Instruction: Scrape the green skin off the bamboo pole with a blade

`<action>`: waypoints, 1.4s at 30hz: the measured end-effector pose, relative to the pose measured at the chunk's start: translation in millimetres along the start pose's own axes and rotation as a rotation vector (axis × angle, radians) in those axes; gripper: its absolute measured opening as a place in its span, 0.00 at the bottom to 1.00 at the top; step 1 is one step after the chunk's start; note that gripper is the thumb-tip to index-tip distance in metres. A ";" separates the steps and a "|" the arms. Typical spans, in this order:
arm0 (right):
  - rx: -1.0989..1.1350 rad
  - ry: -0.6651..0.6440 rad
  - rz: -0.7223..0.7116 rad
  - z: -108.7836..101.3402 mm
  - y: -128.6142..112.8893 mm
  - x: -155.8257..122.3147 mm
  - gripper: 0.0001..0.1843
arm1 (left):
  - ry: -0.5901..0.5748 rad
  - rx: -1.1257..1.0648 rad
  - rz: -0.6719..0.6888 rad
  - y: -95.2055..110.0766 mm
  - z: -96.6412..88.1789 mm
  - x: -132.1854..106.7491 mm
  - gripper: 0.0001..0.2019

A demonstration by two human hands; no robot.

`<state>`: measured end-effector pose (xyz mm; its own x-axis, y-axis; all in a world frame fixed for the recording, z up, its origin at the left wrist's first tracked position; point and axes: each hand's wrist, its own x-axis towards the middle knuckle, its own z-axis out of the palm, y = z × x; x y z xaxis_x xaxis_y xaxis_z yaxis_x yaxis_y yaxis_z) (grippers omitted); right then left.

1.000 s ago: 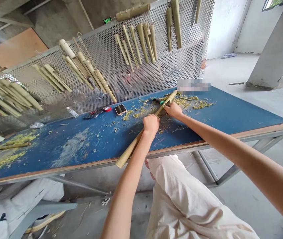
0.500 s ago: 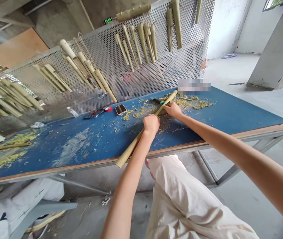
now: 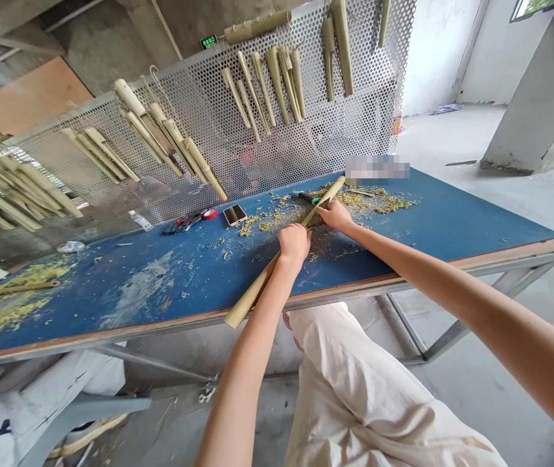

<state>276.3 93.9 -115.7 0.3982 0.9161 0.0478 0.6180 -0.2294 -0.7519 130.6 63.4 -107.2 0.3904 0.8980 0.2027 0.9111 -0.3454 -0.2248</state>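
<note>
A long pale bamboo tube [image 3: 252, 292] lies slantwise over the blue table, its near end past the front edge and its far end among shavings. My left hand [image 3: 294, 243] is closed around its middle. Farther up, my right hand [image 3: 336, 215] is closed against the tube's right side. A small dark patch shows by its fingers, but what it grips is too hidden to name. Just behind the tube lies a tool with a black and green handle [image 3: 307, 196], partly covered by it.
Yellow-green shavings [image 3: 396, 204] litter the blue table [image 3: 476, 220]. A phone [image 3: 235, 215], red tape roll [image 3: 209, 214] and plastic bottle [image 3: 140, 220] lie toward the back. Bamboo pieces [image 3: 277, 84] hang on a perforated metal panel [image 3: 189, 84]. Another person's leg [image 3: 77, 376] is at lower left.
The whole view has shifted slightly. Both hands keep nearly the same places on the bamboo tube, and nothing has been let go.
</note>
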 end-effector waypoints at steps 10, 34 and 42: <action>0.004 0.003 -0.012 2.2 -0.1 -1.6 0.17 | -0.005 -0.010 -0.004 0.1 -0.3 -0.2 0.24; -0.097 0.042 -0.018 -3.9 5.5 4.5 0.16 | 0.004 -0.032 -0.009 -1.2 0.3 0.8 0.23; -0.089 0.026 -0.010 -3.7 7.1 7.6 0.17 | -0.005 -0.028 -0.015 -1.0 0.5 0.7 0.23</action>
<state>286.2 98.0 -118.2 0.4087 0.9097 0.0733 0.6795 -0.2497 -0.6899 129.9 64.5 -107.3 0.3757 0.9047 0.2009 0.9204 -0.3390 -0.1948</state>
